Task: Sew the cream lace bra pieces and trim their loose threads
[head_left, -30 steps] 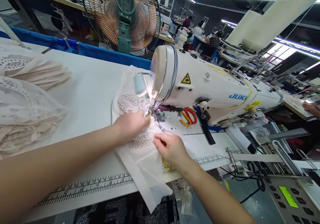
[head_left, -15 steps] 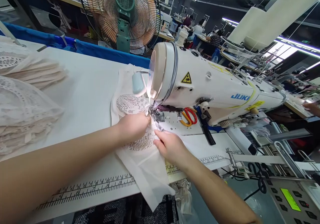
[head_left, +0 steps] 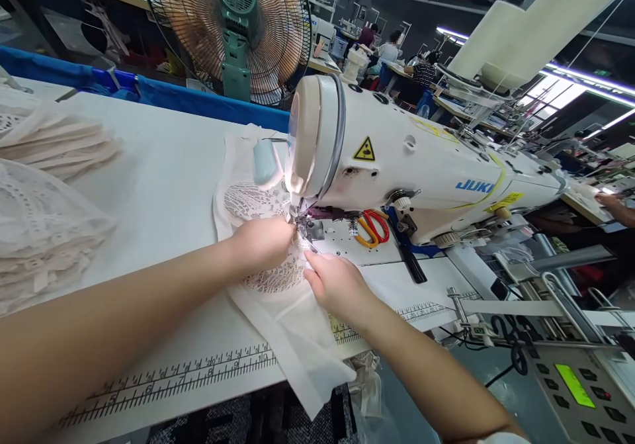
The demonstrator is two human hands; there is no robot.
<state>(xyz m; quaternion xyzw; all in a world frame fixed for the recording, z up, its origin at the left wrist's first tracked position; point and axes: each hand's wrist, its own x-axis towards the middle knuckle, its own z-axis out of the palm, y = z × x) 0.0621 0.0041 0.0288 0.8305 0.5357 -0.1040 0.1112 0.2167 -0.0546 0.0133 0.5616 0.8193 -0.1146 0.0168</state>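
Observation:
A white lace fabric piece (head_left: 278, 280) lies under the needle area of a JUKI sewing machine (head_left: 367, 146), its plain lower end hanging over the table edge. My left hand (head_left: 262, 245) is closed on the fabric just left of the presser foot (head_left: 301, 224); its fingertips are partly hidden. My right hand (head_left: 335, 282) pinches the fabric's right edge between thumb and forefinger, a little below the foot. A pale blue cover (head_left: 265, 163) hangs at the machine's head, above the lace.
Stacks of lace pieces (head_left: 44, 225) lie on the left. Red and yellow-handled scissors (head_left: 373, 228) sit behind the needle, near a black-handled tool (head_left: 411, 262). A ruler strip (head_left: 198, 374) runs along the front edge. Beyond the table stand a fan (head_left: 235, 34) and people at other machines.
The view has shifted slightly, so most things appear a little further left. Both hands keep their hold on the fabric, whose hanging end has swung slightly right.

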